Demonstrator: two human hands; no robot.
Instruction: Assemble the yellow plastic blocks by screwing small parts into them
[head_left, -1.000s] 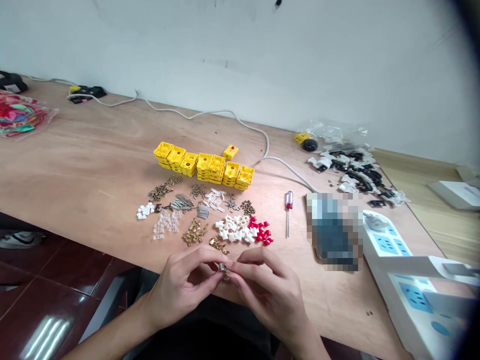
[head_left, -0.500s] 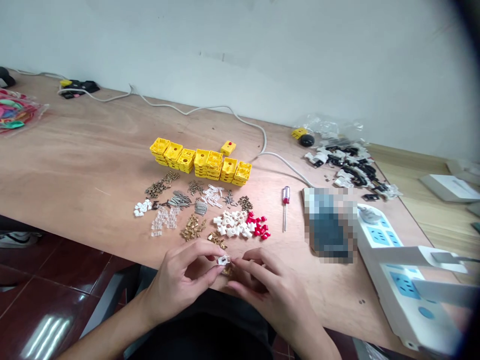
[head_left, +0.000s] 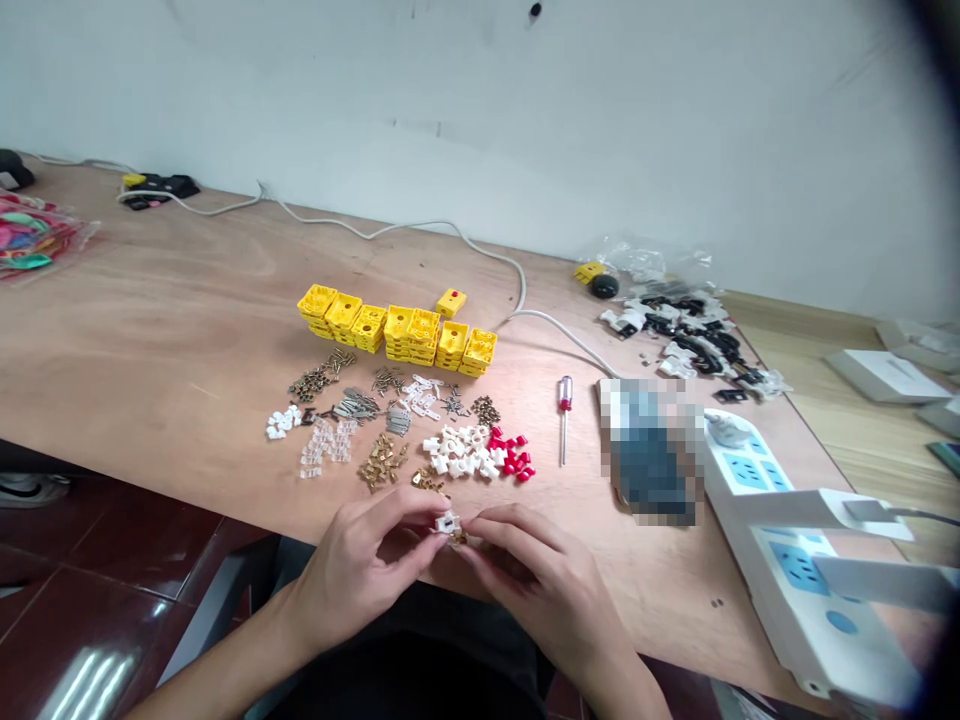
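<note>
Near the table's front edge, my left hand [head_left: 379,560] pinches a small white plastic part [head_left: 448,523] between thumb and fingertips; a dark opening shows in its face. My right hand [head_left: 536,560] is bent close beside it, thumb and fingers drawn together at the part's right side. What those fingers hold, if anything, is hidden. A bit of brass [head_left: 458,538] shows between the two hands; I cannot tell whether it is held or lies on the table. Just beyond are brass pieces [head_left: 382,460], white plastic parts [head_left: 461,452] and red caps [head_left: 514,455].
Stacked yellow housings [head_left: 411,335] stand behind piles of screws [head_left: 315,380], metal strips [head_left: 356,405] and clear pieces [head_left: 322,450]. A screwdriver [head_left: 565,420] lies right of these, then a blurred-out flat object [head_left: 649,455] and a white power strip [head_left: 795,540]. A cable [head_left: 450,225] runs behind.
My right thumb has risen toward the fingertips, closing the gap between them. The white part has turned slightly in my left hand. The camera view has shifted a little.
</note>
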